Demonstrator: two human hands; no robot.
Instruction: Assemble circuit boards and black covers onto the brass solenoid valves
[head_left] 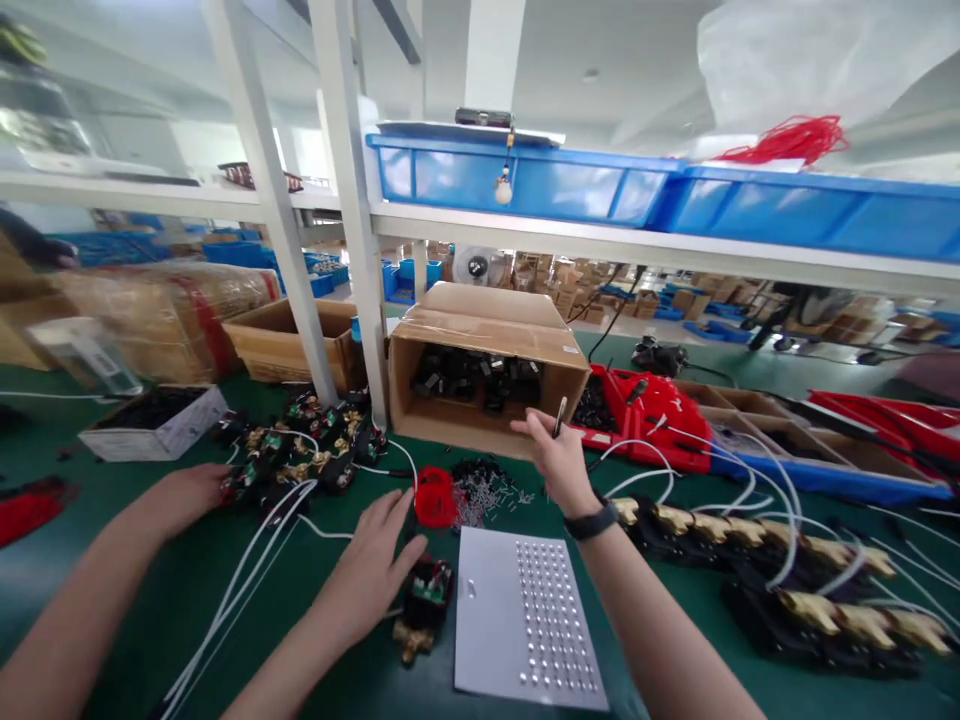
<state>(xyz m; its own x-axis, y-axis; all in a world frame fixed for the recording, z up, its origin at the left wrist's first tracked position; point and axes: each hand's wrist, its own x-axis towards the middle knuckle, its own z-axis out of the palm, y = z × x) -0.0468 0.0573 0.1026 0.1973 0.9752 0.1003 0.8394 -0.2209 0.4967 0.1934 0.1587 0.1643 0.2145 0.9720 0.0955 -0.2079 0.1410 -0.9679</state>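
Observation:
My left hand [366, 565] is low over the bench, fingers stretched out and thumb apart. Its thumb is at the upper left edge of a black housing with a green circuit board [429, 588] and a brass fitting [411, 642]; whether they touch I cannot tell. Just past its fingertips lies a red round plastic part [435, 497]. Raised in front of the carton, my right hand [559, 462], with a dark wristband, is closed on a slim pen-like tool [559, 416]. Beneath it are small loose screws [487, 492] and a white sheet [487, 640] with rows of shiny round pieces.
Another person's hand [191, 495] reaches in from the left to a cluster of brass-fitted units [300, 455]. An open carton [480, 325] holds black parts. Units with brass fittings [720, 525] and white cables line the right. A shelf post [349, 220] rises behind.

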